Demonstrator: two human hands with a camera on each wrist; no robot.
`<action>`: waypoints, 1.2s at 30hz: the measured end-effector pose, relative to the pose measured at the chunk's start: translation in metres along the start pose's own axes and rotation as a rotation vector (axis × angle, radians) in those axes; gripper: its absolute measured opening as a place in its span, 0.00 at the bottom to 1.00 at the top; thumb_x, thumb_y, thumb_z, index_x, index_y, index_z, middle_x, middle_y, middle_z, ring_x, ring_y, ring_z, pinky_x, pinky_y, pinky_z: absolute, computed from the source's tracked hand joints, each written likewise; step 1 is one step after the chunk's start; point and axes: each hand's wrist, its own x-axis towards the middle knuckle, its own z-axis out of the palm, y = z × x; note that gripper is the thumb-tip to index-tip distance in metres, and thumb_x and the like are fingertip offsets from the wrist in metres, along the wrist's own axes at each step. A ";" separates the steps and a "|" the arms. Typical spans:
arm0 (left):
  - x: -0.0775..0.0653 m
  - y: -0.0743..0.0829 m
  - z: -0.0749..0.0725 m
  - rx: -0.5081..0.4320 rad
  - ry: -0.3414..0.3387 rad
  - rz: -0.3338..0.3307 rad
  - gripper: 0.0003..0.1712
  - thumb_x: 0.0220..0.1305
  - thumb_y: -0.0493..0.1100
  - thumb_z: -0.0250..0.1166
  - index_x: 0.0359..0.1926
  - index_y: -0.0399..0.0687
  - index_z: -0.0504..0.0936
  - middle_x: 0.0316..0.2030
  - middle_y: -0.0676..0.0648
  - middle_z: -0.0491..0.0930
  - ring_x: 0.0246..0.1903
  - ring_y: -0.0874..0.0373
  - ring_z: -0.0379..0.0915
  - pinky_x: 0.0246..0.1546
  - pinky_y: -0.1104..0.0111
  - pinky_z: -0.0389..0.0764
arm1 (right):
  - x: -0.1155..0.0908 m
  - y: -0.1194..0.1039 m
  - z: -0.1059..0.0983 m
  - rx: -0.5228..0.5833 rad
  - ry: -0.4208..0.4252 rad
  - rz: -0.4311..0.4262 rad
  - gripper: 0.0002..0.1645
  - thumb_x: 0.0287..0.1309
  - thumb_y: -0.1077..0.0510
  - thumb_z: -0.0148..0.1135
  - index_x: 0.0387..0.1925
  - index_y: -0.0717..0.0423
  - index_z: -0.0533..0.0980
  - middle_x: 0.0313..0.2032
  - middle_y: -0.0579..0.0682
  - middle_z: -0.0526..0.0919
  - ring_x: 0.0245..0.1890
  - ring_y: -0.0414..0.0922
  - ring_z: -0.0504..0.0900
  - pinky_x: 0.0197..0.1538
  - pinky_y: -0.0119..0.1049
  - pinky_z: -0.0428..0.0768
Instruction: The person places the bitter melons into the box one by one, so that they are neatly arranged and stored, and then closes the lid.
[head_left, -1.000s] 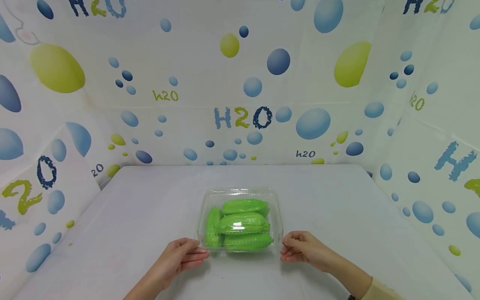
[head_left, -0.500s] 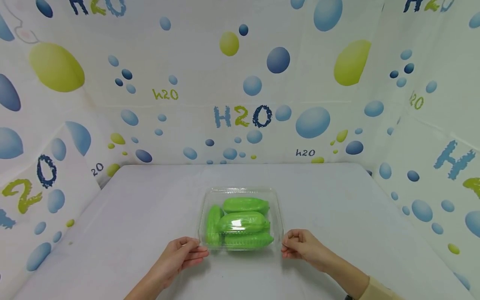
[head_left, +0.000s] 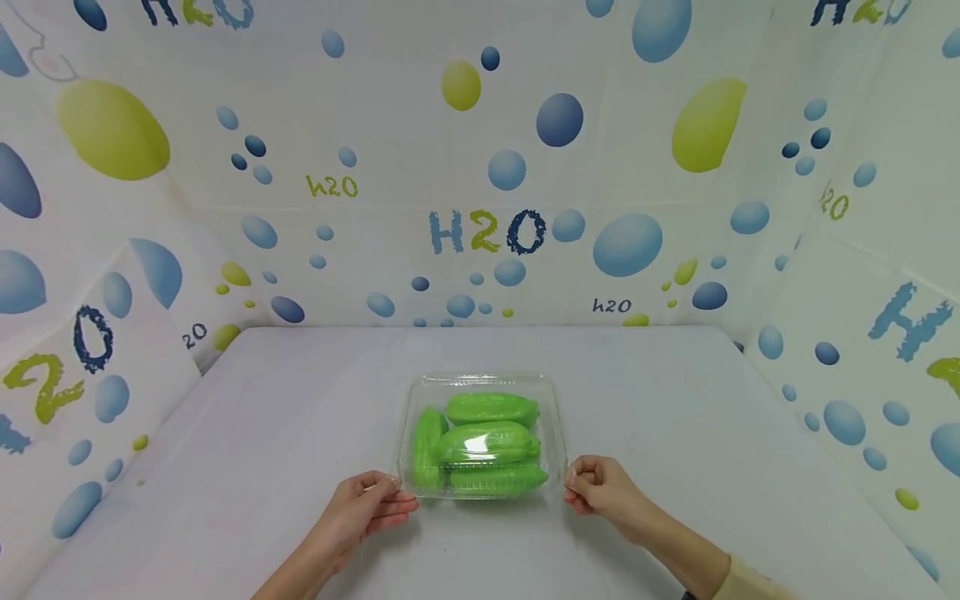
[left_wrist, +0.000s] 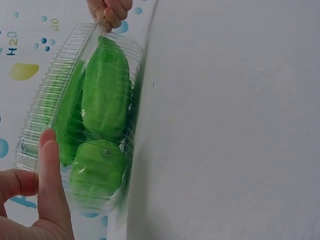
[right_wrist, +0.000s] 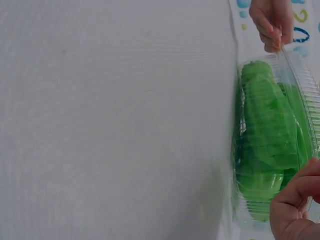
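A clear plastic clamshell box (head_left: 555, 392) with ribbed sides sits on the white table, its lid over several long green vegetables (head_left: 487, 443) with lumpy skins. One vegetable (head_left: 429, 450) lies crosswise at the box's left end; the others are stacked beside it. My left hand (head_left: 367, 508) pinches the rim at the near left corner between thumb and forefinger, the remaining fingers extended below. At the near right corner, my right hand (head_left: 606, 493) pinches the rim with its fingers curled. The left wrist view shows the box (left_wrist: 75, 50) side-on, with the rim between the fingers.
The white table (head_left: 300, 400) extends around the box on all sides. Behind it and to both sides hangs a white sheet (head_left: 390, 117) printed with blue and green drops and H2O lettering.
The right hand's fingers have curled in more tightly at the rim, and that hand has shifted very slightly. The box and left hand look nearly unchanged.
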 end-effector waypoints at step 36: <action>0.003 -0.001 0.004 -0.013 0.007 -0.007 0.15 0.66 0.38 0.52 0.44 0.25 0.67 0.31 0.43 0.82 0.32 0.58 0.81 0.36 0.71 0.80 | 0.003 0.002 -0.003 0.071 -0.004 0.004 0.09 0.58 0.69 0.50 0.24 0.57 0.66 0.20 0.45 0.78 0.19 0.34 0.73 0.26 0.25 0.75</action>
